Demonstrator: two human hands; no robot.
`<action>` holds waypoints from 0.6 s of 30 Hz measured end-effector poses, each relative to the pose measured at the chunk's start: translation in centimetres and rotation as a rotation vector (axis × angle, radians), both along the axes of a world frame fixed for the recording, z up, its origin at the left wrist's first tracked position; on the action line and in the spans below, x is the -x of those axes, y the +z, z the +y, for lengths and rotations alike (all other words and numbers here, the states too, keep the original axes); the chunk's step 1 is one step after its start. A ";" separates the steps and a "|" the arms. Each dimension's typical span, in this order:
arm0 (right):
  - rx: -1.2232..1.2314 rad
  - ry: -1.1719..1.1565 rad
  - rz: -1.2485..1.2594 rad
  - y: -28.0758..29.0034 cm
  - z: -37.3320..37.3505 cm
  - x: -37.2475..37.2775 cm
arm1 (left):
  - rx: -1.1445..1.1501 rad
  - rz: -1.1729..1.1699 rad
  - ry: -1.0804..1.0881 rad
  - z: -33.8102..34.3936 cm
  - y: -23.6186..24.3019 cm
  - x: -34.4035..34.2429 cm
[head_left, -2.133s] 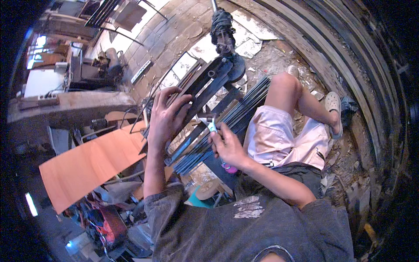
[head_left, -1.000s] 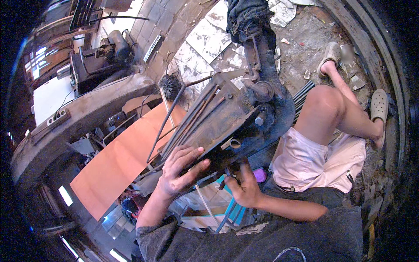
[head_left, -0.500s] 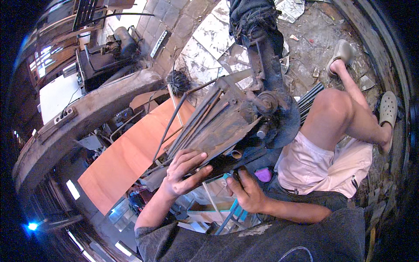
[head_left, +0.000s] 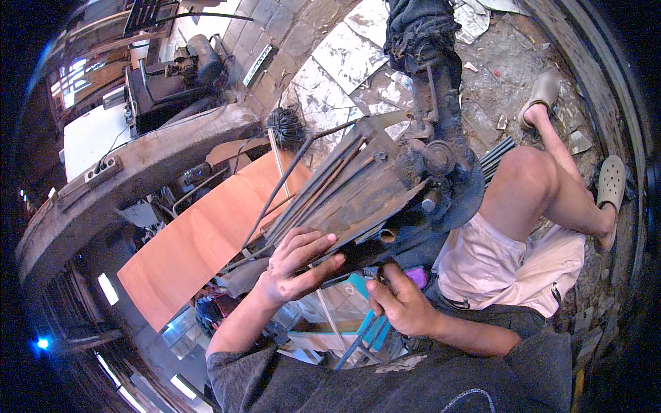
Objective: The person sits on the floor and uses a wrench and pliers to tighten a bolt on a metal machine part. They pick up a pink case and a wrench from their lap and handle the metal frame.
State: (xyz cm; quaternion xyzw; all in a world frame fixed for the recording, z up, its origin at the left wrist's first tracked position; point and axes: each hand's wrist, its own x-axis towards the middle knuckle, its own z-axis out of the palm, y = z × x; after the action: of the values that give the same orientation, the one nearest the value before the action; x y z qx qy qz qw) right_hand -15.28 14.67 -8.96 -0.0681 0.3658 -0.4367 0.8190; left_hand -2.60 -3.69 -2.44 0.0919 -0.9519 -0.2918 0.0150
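Observation:
My left hand (head_left: 297,267) lies against the lower edge of a dark, worn metal frame (head_left: 358,179), with fingers bent and a narrow gap between forefinger and thumb. Whatever thin piece it grips there is too dark to make out. Close by on the right, my right hand (head_left: 407,305) is closed, and a flat teal piece (head_left: 359,285) sticks out by its thumb. Its far end is hidden by the fingers. Above both hands, a short rusty pipe end (head_left: 387,236) shows beside a round dark metal disc (head_left: 465,189). Several thin rods (head_left: 322,180) lie along the frame.
A curved orange sheet (head_left: 206,234) stands at the left, below a thick curved beam (head_left: 148,155). A purple object (head_left: 416,277) sits beyond my right hand. Bare legs in pink shorts (head_left: 482,265) extend at the right. Dirty pale sheets (head_left: 348,58) cover the floor ahead.
The whole view has shifted slightly, with the frame now further right. My right hand has moved a little right, and more of the teal piece shows. My left hand stays at the frame edge.

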 end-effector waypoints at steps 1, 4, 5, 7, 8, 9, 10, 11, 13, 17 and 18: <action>-0.009 -0.001 -0.002 0.2 -0.1 0.1 | 0.004 0.001 -0.001 0.0 0.0 0.0; 0.094 0.041 0.113 -0.4 -0.3 1.1 | 0.005 0.008 0.009 0.1 0.1 -0.2; 0.146 0.051 0.173 -0.8 -0.3 1.6 | 0.001 0.011 0.004 0.1 0.0 -0.2; 0.185 0.066 0.140 -1.0 -0.9 2.9 | -0.013 0.020 -0.007 -0.1 -0.3 -0.2; 0.208 0.078 0.123 -1.0 -1.2 3.5 | -0.017 0.024 -0.008 -0.1 -0.3 -0.3; 0.196 0.147 0.107 -1.1 -1.5 3.9 | -0.011 0.015 -0.009 -0.1 -0.2 -0.4; 0.185 0.216 0.092 -1.1 -1.8 4.2 | -0.005 0.006 -0.011 0.0 0.0 -0.4; 0.172 0.281 0.076 -1.2 -1.8 4.3 | 0.001 -0.003 -0.017 0.0 0.1 -0.3; 0.179 0.070 0.140 -1.0 -0.9 2.2 | 0.007 -0.005 -0.026 0.1 0.2 -0.2; 0.111 -0.108 0.185 -0.5 -0.5 -1.6 | -0.006 -0.009 -0.037 -0.5 0.0 -0.2; 0.124 -0.105 0.210 -0.5 -0.5 -1.5 | -0.006 -0.004 -0.036 -0.4 0.0 -0.2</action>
State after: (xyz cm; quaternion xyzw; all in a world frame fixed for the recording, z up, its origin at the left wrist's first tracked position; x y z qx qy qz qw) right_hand -13.75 14.16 -9.44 -0.1446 0.4249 -0.4913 0.7464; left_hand -2.42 -4.06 -2.44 0.0755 -0.9525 -0.2949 0.0076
